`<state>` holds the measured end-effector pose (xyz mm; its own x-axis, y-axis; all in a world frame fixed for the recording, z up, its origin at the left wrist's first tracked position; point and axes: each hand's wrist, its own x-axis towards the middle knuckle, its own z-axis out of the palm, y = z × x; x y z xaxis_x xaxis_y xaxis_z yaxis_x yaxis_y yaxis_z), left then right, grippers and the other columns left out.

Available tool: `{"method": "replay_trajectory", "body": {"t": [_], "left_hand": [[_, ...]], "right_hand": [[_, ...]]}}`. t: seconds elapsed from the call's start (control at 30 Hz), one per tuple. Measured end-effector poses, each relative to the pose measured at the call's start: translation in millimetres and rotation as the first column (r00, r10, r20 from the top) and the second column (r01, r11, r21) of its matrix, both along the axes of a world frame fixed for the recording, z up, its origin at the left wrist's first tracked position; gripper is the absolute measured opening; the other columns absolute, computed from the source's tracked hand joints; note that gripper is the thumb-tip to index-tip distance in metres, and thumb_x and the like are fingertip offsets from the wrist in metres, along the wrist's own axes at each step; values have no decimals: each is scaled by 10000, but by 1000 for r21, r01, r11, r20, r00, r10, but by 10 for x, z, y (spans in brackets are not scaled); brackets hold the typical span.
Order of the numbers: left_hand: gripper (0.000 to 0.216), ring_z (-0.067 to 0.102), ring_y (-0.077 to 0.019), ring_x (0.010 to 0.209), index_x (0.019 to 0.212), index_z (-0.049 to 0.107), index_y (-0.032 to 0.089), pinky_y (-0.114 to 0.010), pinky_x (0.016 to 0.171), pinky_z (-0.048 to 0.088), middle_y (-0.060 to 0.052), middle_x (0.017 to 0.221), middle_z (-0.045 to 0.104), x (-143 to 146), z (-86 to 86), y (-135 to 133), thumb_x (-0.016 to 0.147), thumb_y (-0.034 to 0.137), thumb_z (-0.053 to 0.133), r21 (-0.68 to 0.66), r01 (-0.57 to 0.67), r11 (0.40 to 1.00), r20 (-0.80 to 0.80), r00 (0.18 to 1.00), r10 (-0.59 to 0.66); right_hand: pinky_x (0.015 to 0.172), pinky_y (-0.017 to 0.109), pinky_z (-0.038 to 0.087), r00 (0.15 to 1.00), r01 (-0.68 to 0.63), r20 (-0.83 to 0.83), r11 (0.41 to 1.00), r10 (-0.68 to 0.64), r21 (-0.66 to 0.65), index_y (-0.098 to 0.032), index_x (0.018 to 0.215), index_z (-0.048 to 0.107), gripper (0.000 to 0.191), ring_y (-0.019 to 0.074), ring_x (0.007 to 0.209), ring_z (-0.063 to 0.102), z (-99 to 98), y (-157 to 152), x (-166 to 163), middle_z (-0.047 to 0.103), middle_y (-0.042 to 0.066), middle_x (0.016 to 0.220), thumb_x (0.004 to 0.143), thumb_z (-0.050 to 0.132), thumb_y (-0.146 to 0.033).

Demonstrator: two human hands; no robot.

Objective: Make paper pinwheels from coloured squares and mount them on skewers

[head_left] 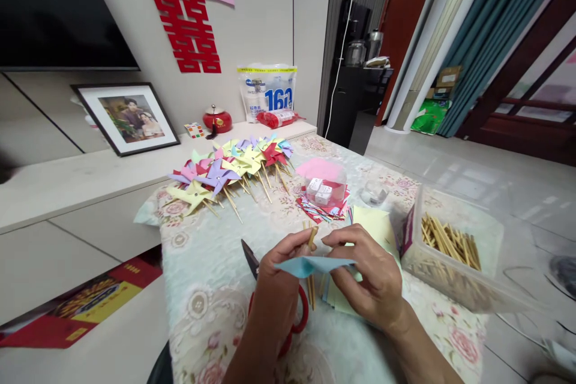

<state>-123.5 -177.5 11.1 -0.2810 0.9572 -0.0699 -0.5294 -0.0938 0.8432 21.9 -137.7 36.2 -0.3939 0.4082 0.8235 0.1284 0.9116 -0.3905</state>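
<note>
A folded light-blue paper piece (308, 265) is held between both hands, above the table. My left hand (281, 270) is closed around a thin wooden stick (312, 236) and the left part of the paper. At the paper's other end, my right hand (371, 273) has its fingers curled and pinched; whether a small pin is between them is hidden. Red-handled scissors (303, 312) lie partly under my left forearm, dark blades pointing away. Loose wooden sticks (311, 294) lie below the hands. A stack of coloured paper (373, 228) is partly covered by my right hand.
Several finished paper pinwheels (218, 177) lie at the far left. A clear box with small white packets (324, 192) rests on red paper pieces, beside a small round container (374, 193). A plastic bin (450, 288) of sticks stands at the right.
</note>
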Motion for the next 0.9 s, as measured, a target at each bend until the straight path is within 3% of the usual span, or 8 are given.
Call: {"method": "replay_trajectory", "body": {"t": [0.2, 0.53, 0.9], "left_hand": [[198, 667, -178, 856, 943, 806, 244, -264, 768, 515, -45, 931, 729, 31, -43, -10, 749, 266, 772, 139, 27, 990, -121, 993, -10], [259, 646, -191, 884, 968, 795, 257, -261, 764, 505, -39, 945, 706, -32, 42, -86, 764, 143, 682, 193, 54, 980, -355, 935, 19], [287, 638, -173, 872, 929, 787, 273, -236, 746, 493, -22, 919, 694, -22, 91, -106, 753, 98, 643, 230, 31, 973, -435, 897, 75]], "right_hand": [[738, 333, 510, 999, 41, -30, 999, -40, 35, -132, 950, 660, 213, 187, 865, 621, 25, -4, -2, 673, 111, 962, 836, 550, 11], [732, 348, 520, 991, 127, -53, 987, -123, 93, -146, 969, 664, 222, 202, 863, 625, 9, -29, 19, 672, 110, 959, 836, 545, -13], [738, 353, 516, 990, 139, -49, 986, -135, 90, -153, 978, 661, 227, 204, 873, 618, -14, -25, 24, 664, 110, 971, 842, 539, -19]]}}
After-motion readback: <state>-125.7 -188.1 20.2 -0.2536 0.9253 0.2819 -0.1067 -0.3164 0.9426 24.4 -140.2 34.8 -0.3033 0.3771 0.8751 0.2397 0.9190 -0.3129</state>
